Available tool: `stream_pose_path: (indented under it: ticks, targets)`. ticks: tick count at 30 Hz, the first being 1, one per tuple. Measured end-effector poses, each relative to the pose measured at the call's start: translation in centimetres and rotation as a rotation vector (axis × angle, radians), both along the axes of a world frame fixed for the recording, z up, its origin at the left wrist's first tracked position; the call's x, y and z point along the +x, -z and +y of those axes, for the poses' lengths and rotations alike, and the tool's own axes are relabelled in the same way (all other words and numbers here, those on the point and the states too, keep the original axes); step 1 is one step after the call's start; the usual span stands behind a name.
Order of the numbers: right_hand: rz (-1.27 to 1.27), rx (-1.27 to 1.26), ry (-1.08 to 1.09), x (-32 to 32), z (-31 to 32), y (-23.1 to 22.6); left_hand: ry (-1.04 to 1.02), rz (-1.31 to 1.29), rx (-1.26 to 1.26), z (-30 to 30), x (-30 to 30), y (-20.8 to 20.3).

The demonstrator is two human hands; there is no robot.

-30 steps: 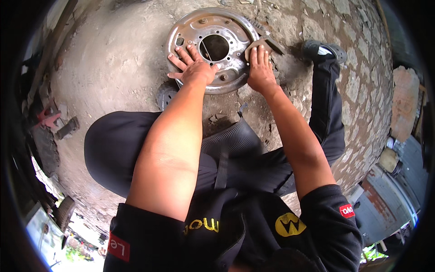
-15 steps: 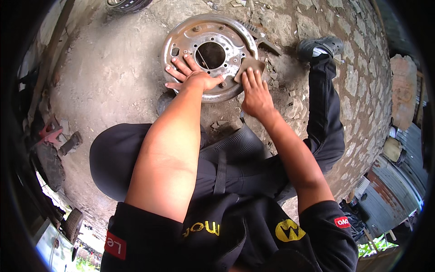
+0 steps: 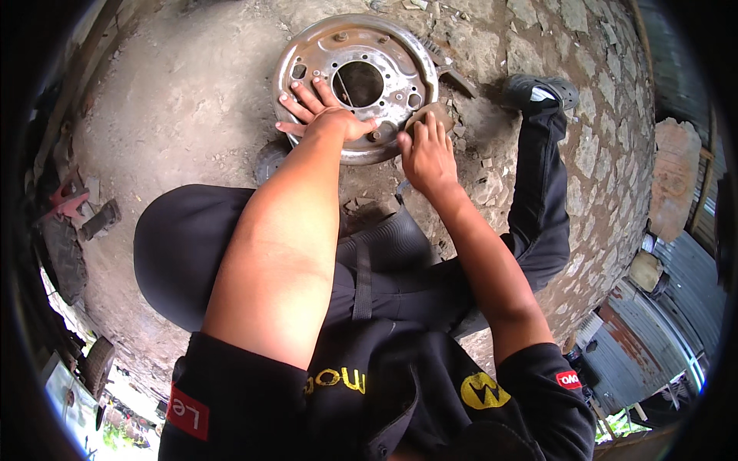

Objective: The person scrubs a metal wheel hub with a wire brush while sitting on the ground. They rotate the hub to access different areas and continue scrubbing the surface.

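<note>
A round, bare-metal brake backing plate (image 3: 314, 52) lies on the ground in front of me. It has a large centre hole, several smaller holes and some brownish patches. My left hand (image 3: 327, 121) rests spread on its lower left part, fingers apart, bracing it with nothing held. At the plate's lower right rim, my right hand (image 3: 429, 157) presses a piece of brown sandpaper (image 3: 438, 117) under its fingers. Part of the sandpaper is hidden by those fingers, and its edge sticks out past the rim.
Right of the plate lie a dark metal bar (image 3: 460, 81) and a wire brush (image 3: 432, 51). My shoe (image 3: 560, 92) is on the stony ground farther right. A red metal stand (image 3: 68, 198) is at the left, and corrugated sheets (image 3: 680, 288) stand at the right.
My right hand has slid the sandpaper slightly down along the rim, its fingers now more bent. The left hand keeps its place on the plate. The whole view has shifted a little.
</note>
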State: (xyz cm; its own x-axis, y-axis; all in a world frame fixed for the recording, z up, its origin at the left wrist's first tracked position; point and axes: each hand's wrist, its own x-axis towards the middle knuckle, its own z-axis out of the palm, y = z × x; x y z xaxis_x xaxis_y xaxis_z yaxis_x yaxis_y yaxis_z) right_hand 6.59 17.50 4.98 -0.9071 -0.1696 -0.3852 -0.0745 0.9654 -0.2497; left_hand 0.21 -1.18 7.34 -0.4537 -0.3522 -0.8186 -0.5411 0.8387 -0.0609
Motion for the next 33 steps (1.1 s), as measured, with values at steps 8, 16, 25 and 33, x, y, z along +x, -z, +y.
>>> stream_pose_path:
  ticks: [8, 16, 25, 33]
  targets:
    - [0.228, -0.423, 0.578, -2.4, 0.0, 5.4, 0.018, 0.03, 0.0, 0.5, -0.3, 0.3]
    - [0.187, -0.415, 0.657, -6.9, 0.1, 6.5, -0.007, 0.011, -0.005, 0.5, -0.3, 0.1]
    - [0.034, -0.3, 0.751, -4.5, -1.5, 4.9, -0.017, 0.018, -0.002, 0.3, -0.3, 0.0]
    - [0.066, -0.313, 0.629, -4.2, -0.4, 5.3, -0.017, -0.01, 0.006, 0.4, -0.5, -0.4]
